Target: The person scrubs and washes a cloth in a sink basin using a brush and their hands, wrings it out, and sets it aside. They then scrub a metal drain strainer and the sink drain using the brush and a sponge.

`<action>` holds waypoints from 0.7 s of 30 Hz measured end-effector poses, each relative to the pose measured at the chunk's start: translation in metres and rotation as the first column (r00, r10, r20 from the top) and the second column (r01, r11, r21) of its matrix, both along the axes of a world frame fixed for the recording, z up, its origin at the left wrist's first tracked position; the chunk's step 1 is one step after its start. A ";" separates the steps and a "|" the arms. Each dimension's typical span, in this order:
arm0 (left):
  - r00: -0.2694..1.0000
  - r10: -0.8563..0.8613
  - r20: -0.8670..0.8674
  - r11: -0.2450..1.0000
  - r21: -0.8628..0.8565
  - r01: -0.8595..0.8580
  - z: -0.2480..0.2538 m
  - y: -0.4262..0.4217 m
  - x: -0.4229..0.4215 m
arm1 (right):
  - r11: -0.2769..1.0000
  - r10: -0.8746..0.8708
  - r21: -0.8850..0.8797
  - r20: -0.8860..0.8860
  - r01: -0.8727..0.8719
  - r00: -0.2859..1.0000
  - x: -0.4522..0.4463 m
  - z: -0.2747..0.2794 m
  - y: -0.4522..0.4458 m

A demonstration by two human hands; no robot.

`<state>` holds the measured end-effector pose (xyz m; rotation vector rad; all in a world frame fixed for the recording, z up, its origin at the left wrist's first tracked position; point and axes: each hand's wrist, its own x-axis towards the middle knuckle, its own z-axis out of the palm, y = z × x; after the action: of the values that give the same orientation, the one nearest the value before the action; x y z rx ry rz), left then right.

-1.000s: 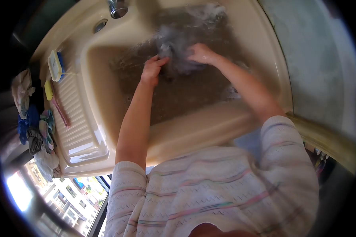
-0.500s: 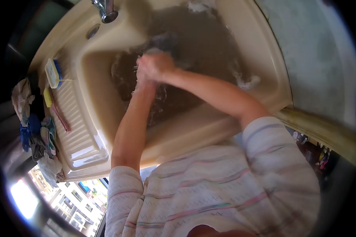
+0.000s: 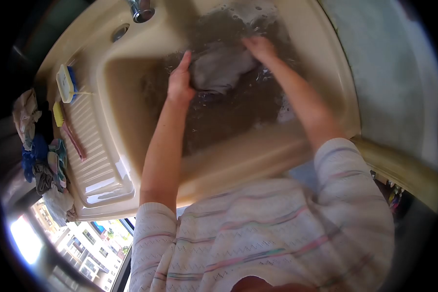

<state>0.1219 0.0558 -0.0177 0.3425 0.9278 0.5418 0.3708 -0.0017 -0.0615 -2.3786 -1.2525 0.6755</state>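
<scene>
A grey cloth (image 3: pixel 221 68) lies spread out in the murky water (image 3: pixel 228 114) of the beige sink (image 3: pixel 126 92). At its left edge is my left hand (image 3: pixel 181 83), closed on the fabric with the thumb pointing up; the other fingers are hidden by cloth and water. My right hand (image 3: pixel 262 48) is at the cloth's upper right edge. Its fingers are blurred and partly underwater, so its grip does not show. White suds (image 3: pixel 250 12) float at the far side of the basin.
A chrome tap (image 3: pixel 142 12) overhangs the sink's far left. On the ribbed drainboard (image 3: pixel 100 160) are a soap dish (image 3: pixel 65 83) and a yellow-headed brush with a pink handle (image 3: pixel 73 138). Crumpled cloths (image 3: pixel 43 177) are piled beyond the left edge. A grey ledge (image 3: pixel 384 73) borders the right.
My hands have come apart from being pressed together; the right one moved right and away from me. The bunched grey cloth is now spread between them in the water.
</scene>
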 end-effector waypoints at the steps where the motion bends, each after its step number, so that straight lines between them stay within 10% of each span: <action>1: 0.999 0.032 0.004 0.997 0.076 -0.032 -0.032 0.013 -0.022 | 0.989 -0.110 0.043 -0.427 0.142 0.898 0.028 -0.010 -0.009; 4: 0.918 -0.081 -0.387 0.973 0.169 0.157 -0.036 0.009 -0.031 | 0.955 -0.165 0.170 -0.375 0.242 0.912 0.018 -0.013 -0.016; 8: 0.943 -0.046 -0.330 0.972 0.202 0.118 -0.034 -0.012 -0.004 | 0.912 0.407 0.044 -0.231 -0.408 0.884 -0.036 0.024 -0.015; 12: 0.994 -0.002 -0.110 0.986 0.167 0.021 -0.050 0.017 -0.039 | 0.912 -0.115 0.159 -0.786 0.378 0.607 0.021 0.015 -0.021; 15: 0.972 -0.025 0.232 0.994 -0.096 0.048 -0.009 0.000 -0.009 | 0.949 0.131 0.311 -0.532 0.049 0.836 -0.047 -0.007 -0.005; 18: 0.998 0.039 0.047 0.989 -0.145 -0.032 0.001 -0.004 -0.004 | 0.818 0.454 0.455 -0.139 -0.350 0.880 -0.140 0.045 -0.011; 21: 0.999 0.019 0.039 0.980 0.196 -0.026 -0.011 -0.027 -0.012 | 0.623 0.430 0.622 0.233 -0.473 0.872 -0.199 0.048 -0.022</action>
<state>0.1094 0.0286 -0.0292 0.4992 0.8455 0.6604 0.1720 -0.0233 -0.0131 -1.4998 -1.7838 0.2000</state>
